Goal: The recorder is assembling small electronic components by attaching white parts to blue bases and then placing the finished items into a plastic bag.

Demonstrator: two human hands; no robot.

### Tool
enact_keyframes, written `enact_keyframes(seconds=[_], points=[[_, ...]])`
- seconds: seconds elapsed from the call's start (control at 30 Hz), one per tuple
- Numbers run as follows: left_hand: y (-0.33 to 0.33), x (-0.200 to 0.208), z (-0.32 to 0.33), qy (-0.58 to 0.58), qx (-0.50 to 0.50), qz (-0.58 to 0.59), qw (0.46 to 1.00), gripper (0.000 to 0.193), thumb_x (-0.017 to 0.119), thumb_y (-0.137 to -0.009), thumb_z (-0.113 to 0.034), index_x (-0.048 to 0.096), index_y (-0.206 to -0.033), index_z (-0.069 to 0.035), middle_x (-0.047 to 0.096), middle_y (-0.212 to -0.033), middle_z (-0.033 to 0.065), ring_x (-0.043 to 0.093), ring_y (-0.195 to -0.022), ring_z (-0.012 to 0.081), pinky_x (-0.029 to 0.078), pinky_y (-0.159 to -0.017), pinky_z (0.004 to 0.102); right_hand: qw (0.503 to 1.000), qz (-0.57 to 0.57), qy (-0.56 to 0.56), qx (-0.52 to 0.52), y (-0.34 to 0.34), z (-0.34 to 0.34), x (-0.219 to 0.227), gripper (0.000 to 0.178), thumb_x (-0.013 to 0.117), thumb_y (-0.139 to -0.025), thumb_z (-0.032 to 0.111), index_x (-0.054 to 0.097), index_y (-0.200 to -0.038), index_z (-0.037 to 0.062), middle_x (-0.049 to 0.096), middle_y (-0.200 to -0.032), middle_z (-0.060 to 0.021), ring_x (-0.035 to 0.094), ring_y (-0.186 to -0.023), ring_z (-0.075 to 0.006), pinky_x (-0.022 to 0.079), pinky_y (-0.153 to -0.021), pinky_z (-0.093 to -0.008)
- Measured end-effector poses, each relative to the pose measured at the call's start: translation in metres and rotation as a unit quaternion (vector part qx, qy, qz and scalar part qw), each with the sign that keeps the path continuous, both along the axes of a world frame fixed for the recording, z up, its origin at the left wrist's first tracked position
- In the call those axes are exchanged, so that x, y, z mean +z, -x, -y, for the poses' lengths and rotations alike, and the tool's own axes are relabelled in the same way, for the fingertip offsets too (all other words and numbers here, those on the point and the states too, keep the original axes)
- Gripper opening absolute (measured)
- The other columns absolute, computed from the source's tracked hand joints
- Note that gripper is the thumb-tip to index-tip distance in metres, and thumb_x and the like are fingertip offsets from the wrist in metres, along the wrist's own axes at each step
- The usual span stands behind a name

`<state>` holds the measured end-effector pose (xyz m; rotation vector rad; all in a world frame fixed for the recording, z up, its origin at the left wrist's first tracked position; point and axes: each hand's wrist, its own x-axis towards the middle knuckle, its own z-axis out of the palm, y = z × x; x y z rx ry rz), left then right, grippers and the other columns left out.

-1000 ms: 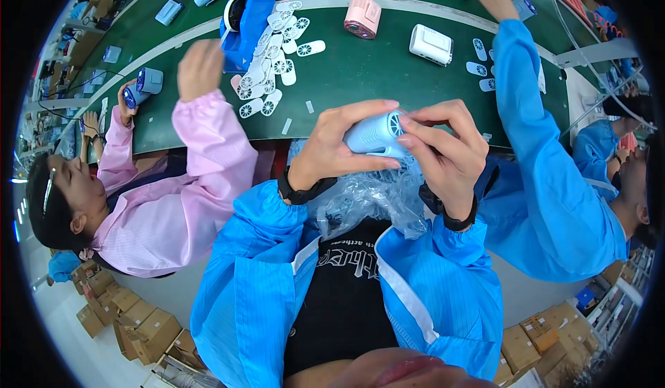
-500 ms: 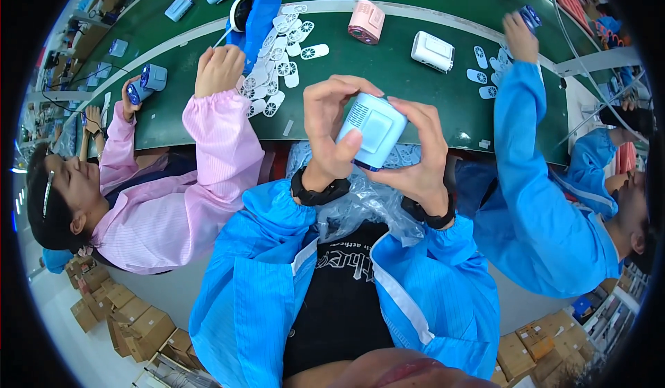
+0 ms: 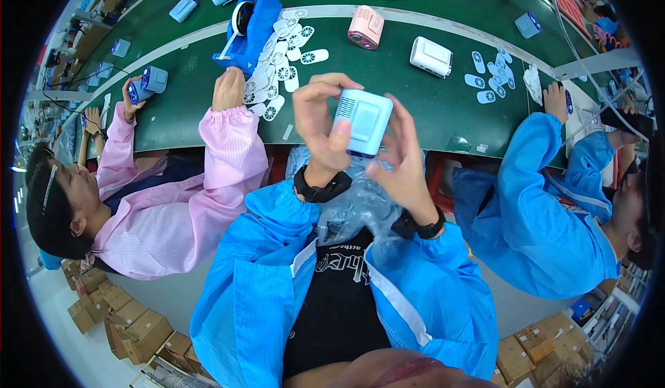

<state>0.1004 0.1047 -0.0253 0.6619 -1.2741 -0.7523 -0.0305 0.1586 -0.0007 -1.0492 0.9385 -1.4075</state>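
My left fingers point(image 3: 339, 138) grip a pale-blue casing point(image 3: 367, 123); my right fingers point(image 3: 407, 129), parted, curve beside it, perhaps touching its edge.

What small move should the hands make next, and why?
Probably close the right hand on the light-blue device to steady it: the left hand grips it, thumb on its face, while the right's fingers curve loosely beside it.
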Motion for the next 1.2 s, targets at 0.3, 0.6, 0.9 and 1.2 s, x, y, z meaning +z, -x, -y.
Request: enact_keyframes(seconds=[0.3,0.6,0.9,1.2], points=[[-0.017,0.0,0.021,-0.076,0.008,0.073,0.994,0.053,0.068,-0.1,-0.028,0.054,-0.143,-0.001,0.061,-0.134,0.0154,0.062,-0.125,0.0312,0.047,-0.109,0.0447,0.772,-0.624,0.04,0.118,0.069,0.078,0.068,0.075,0.087,-0.079,0.019,0.053,-0.144,0.003,0.072,-0.11,-0.0204,0.074,-0.104,-0.0386,0.059,-0.092,-0.0443],[-0.002,0.022,0.042,-0.101,-0.037,0.226,0.968,0.036,0.079,-0.092,-0.018,0.069,-0.123,-0.004,0.063,-0.133,0.0147,0.064,-0.122,0.0326,0.051,-0.103,0.0404,0.697,-0.695,0.141,0.106,0.075,0.09,0.027,0.063,0.082,-0.081,0.021,0.059,-0.137,0.0044,0.065,-0.126,-0.0205,0.065,-0.118,-0.0405,0.056,-0.096,-0.0467],[0.086,0.021,0.062,-0.076,-0.085,0.455,0.883,0.029,0.077,-0.083,-0.036,0.08,-0.088,-0.007,0.075,-0.088,0.0146,0.073,-0.086,0.0383,0.055,-0.08,0.0468,0.756,-0.594,0.229,0.151,0.078,0.106,-0.051,0.051,0.073,-0.095,0.024,0.058,-0.14,0.0037,0.063,-0.134,-0.0182,0.06,-0.129,-0.0347,0.052,-0.102,-0.0464],[0.071,0.01,0.084,-0.105,-0.084,0.408,0.903,0.028,0.073,-0.076,-0.035,0.077,-0.065,-0.009,0.07,-0.068,0.0139,0.067,-0.063,0.0383,0.044,-0.059,0.053,0.814,-0.534,0.046,0.221,0.076,0.085,-0.052,0.053,0.068,-0.101,0.023,0.054,-0.149,0.0047,0.059,-0.147,-0.0165,0.056,-0.137,-0.033,0.048,-0.109,-0.0439]])
